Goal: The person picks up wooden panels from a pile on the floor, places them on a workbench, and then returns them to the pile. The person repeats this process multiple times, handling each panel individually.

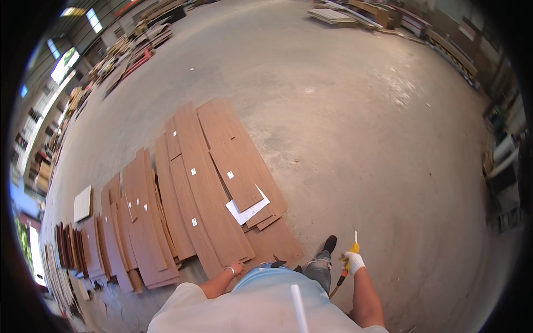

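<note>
- The right hand [353, 261], in a white glove, is closed around a yellow-handled tool [350, 256] with a thin pale blade pointing up and a dark cord or handle trailing down.
- The left hand [237, 268] is bare with a wristband, resting against the near end of a brown wood panel [206, 211]; whether its fingers are curled or spread I cannot tell.
- Risk, as I judge it: the upright blade sits close to the person's leg and dark shoe [330, 243], so a slip could nick either (or scratch the veneer).
- Panels lie fanned on the concrete floor [355, 127], a white sheet [248, 211] on top; stacked boards [338, 15] line the workshop edges.
</note>
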A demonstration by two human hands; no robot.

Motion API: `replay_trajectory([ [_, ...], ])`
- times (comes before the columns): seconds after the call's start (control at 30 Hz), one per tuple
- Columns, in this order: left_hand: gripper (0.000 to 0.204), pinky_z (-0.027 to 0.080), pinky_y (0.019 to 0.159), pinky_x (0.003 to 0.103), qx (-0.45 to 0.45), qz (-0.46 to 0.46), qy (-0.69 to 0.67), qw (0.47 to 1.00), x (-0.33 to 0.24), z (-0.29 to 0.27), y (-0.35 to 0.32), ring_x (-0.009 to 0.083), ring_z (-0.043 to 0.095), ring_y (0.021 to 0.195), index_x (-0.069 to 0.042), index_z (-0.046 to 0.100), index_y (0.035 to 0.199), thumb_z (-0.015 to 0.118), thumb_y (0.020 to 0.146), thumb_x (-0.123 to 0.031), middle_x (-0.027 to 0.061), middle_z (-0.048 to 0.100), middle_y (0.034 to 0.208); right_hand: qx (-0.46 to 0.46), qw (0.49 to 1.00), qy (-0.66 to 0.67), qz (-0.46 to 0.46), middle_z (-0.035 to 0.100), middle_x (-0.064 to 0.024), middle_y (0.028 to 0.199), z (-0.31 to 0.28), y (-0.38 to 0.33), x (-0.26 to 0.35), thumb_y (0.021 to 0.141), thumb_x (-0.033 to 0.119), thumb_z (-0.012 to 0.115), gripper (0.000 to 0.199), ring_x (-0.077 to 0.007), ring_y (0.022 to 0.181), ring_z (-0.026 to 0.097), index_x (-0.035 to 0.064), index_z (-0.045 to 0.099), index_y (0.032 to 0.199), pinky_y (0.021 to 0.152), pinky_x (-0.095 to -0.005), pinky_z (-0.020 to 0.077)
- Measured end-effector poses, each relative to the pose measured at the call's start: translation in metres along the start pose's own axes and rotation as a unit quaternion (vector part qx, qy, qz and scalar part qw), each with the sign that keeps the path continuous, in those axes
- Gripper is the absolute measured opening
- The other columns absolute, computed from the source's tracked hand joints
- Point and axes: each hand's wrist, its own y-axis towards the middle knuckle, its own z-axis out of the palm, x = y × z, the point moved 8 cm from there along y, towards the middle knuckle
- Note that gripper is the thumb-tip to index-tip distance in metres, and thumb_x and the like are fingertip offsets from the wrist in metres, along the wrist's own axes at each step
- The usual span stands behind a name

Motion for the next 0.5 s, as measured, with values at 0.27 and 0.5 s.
replay_trajectory([
  [0.27,0.028,0.057,0.078,0.039,0.015,-0.122,0.179,0.976,-0.114,0.137,-0.059,0.0266,0.072,0.088,-0.002,0.073,0.104,0.061,0.089,-0.022,0.0181,0.072,0.098,-0.073,0.984,0.063,0.147,0.055,-0.0153,0.087,-0.244,0.067,-0.044,0.088,0.003,0.049,0.022,-0.0330,0.068,0.056,0.0047,0.051,0.109,0.065,-0.0532,0.0514],
  [0.5,0.035,0.053,0.086,0.044,-0.163,-0.040,-0.158,0.973,-0.212,0.178,0.011,0.0343,0.069,0.097,-0.004,0.073,0.104,0.061,0.088,-0.033,0.0199,0.071,0.103,0.078,0.978,-0.187,0.044,0.061,-0.0203,0.086,-0.156,0.121,0.294,0.085,0.006,0.047,0.026,-0.0278,0.056,0.055,-0.0014,0.053,0.110,0.067,-0.0516,0.0520],
])
